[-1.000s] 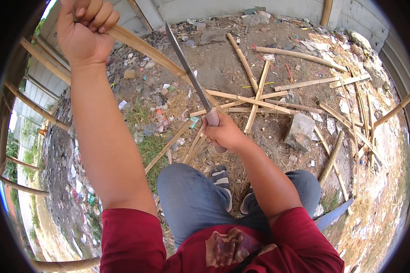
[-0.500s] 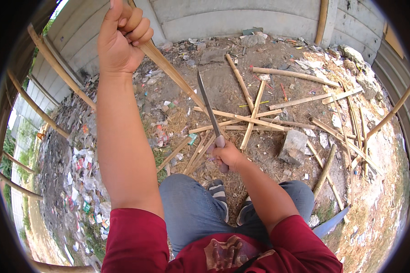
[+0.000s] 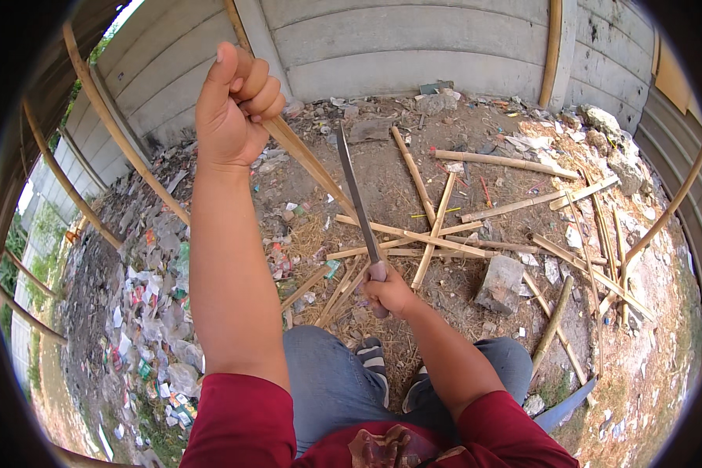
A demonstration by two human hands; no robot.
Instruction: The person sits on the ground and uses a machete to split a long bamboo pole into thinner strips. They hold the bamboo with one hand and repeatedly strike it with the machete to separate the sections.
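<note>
My left hand [image 3: 238,109] is raised at the upper left, its fingers wrapped round the upper end of a split bamboo strip [image 3: 308,160]. The strip slants down to the right, and its lower end passes close to the machete blade; whether they touch I cannot tell. In my right hand [image 3: 390,292], in front of my knees, is the handle of a machete [image 3: 356,191] with a long dark blade pointing up and away. Beyond that hand, several cut bamboo strips [image 3: 437,228] lie crossed on the ground.
A grey concrete block [image 3: 499,285] sits right of my right hand. More bamboo pieces [image 3: 507,164] lie farther right, and a blue saw blade [image 3: 565,407] rests near my right knee. Litter [image 3: 144,312] covers the left ground. A concrete wall [image 3: 405,70] stands behind; bamboo poles [image 3: 121,129] lean left.
The view has tilted upward, so the ground and block sit lower in the picture. My left hand has come down slightly and to the right, still gripping the strip. The right hand keeps the machete.
</note>
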